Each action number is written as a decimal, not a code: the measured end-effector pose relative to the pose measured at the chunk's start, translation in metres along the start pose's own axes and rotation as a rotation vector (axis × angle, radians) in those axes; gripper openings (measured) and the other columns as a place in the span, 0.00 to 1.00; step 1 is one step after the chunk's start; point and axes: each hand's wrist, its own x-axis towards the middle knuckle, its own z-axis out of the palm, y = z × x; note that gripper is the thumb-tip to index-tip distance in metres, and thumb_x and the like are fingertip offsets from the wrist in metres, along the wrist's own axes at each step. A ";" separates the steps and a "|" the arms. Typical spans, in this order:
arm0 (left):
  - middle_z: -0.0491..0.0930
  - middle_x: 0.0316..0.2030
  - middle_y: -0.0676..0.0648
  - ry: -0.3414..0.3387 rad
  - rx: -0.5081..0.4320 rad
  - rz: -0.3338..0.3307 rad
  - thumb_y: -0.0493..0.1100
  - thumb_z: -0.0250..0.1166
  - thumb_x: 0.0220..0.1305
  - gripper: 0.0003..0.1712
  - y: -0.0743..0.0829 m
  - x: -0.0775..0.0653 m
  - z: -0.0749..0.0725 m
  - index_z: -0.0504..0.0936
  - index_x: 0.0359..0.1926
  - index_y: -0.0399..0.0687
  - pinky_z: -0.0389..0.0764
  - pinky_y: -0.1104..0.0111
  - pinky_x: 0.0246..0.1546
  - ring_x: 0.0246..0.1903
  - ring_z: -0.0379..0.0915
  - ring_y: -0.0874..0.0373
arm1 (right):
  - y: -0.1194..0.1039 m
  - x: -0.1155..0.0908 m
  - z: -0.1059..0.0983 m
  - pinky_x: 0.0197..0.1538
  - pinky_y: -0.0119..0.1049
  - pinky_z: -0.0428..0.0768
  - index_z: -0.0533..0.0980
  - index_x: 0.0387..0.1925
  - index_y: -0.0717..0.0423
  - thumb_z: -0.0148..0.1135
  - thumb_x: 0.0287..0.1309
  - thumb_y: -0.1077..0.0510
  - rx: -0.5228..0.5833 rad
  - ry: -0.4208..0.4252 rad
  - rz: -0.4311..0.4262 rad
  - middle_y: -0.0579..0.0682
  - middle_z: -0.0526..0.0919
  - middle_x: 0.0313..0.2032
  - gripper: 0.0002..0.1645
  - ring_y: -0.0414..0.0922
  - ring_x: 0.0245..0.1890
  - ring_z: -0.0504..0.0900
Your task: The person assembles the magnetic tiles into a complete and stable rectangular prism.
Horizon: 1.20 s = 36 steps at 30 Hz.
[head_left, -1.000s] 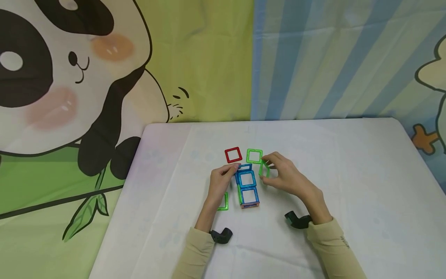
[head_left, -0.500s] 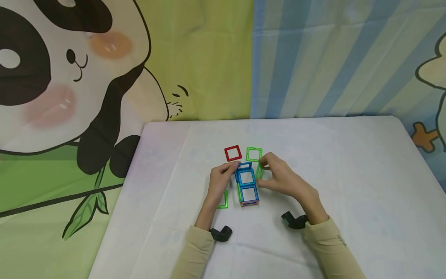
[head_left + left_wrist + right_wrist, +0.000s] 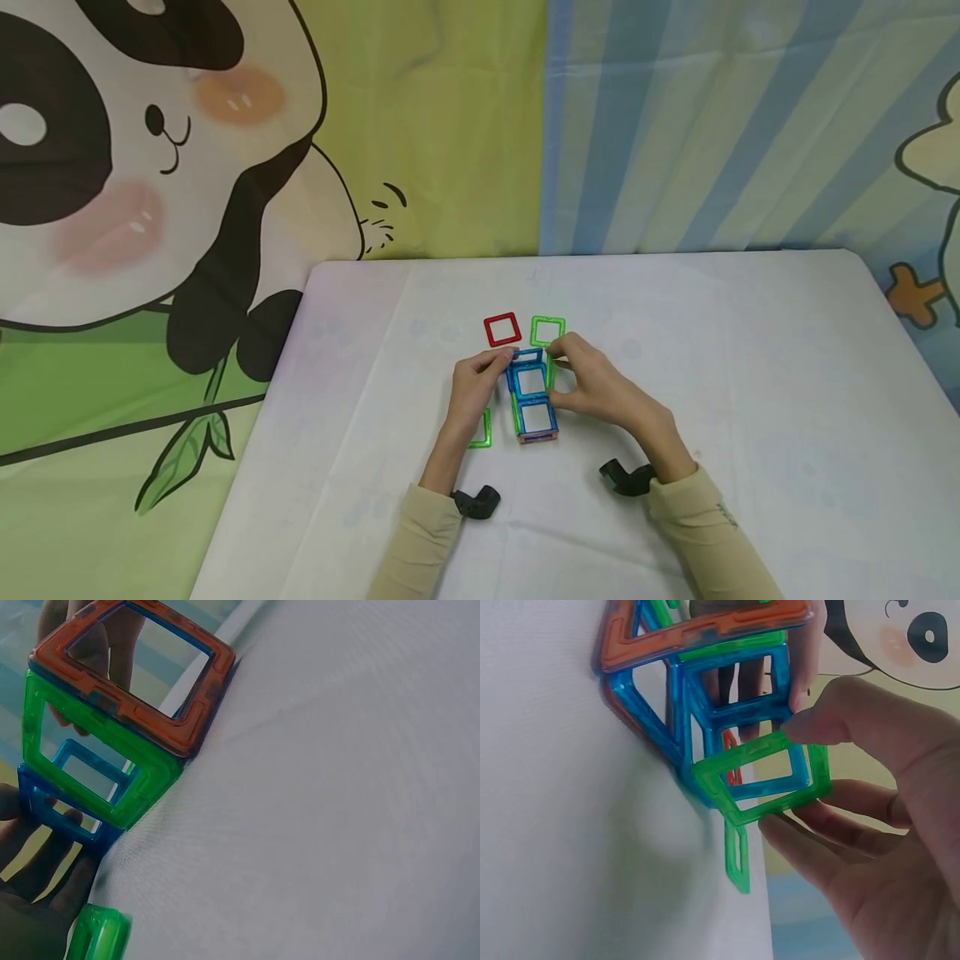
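A small box-like structure of square magnetic tiles stands mid-table, with blue tiles (image 3: 534, 401) on top. In the left wrist view, its near end is an orange tile (image 3: 161, 729) and its side a green tile (image 3: 82, 796). My left hand (image 3: 474, 390) holds the blue tile at the far left corner between thumb and fingers. My right hand (image 3: 607, 385) pinches another green tile (image 3: 739, 756) by its edges, thumb above and fingers below. That tile is upright against the structure's far right side; whether its edges fully touch the blue ones I cannot tell.
Behind the structure lie a loose red tile (image 3: 487, 332) and a loose green tile (image 3: 548, 318). One more green tile (image 3: 487, 429) lies beside the left wrist, partly hidden by it. The white table (image 3: 750, 350) ends at a printed curtain (image 3: 465, 133).
My right hand has moved left, bringing the green tile from beside the structure up against its right side. The left hand stays in place at the blue tile.
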 end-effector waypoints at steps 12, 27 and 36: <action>0.87 0.53 0.52 -0.010 0.013 -0.004 0.56 0.65 0.71 0.18 -0.001 -0.002 0.000 0.90 0.53 0.54 0.74 0.54 0.69 0.62 0.77 0.55 | 0.005 -0.001 0.003 0.60 0.50 0.82 0.70 0.61 0.66 0.74 0.52 0.67 0.024 -0.017 0.028 0.61 0.77 0.59 0.35 0.59 0.62 0.80; 0.86 0.55 0.52 0.000 0.030 -0.018 0.58 0.65 0.71 0.19 0.001 -0.003 0.000 0.90 0.54 0.55 0.74 0.53 0.68 0.63 0.76 0.55 | 0.007 -0.001 0.002 0.63 0.51 0.80 0.69 0.67 0.68 0.71 0.57 0.68 0.058 -0.026 0.044 0.63 0.76 0.64 0.37 0.59 0.64 0.79; 0.86 0.55 0.52 -0.002 0.024 -0.020 0.58 0.65 0.71 0.19 0.001 -0.002 0.000 0.89 0.54 0.56 0.74 0.54 0.68 0.63 0.76 0.55 | 0.007 0.000 0.001 0.65 0.54 0.78 0.65 0.70 0.67 0.70 0.59 0.68 0.041 -0.066 0.095 0.65 0.74 0.67 0.40 0.61 0.65 0.78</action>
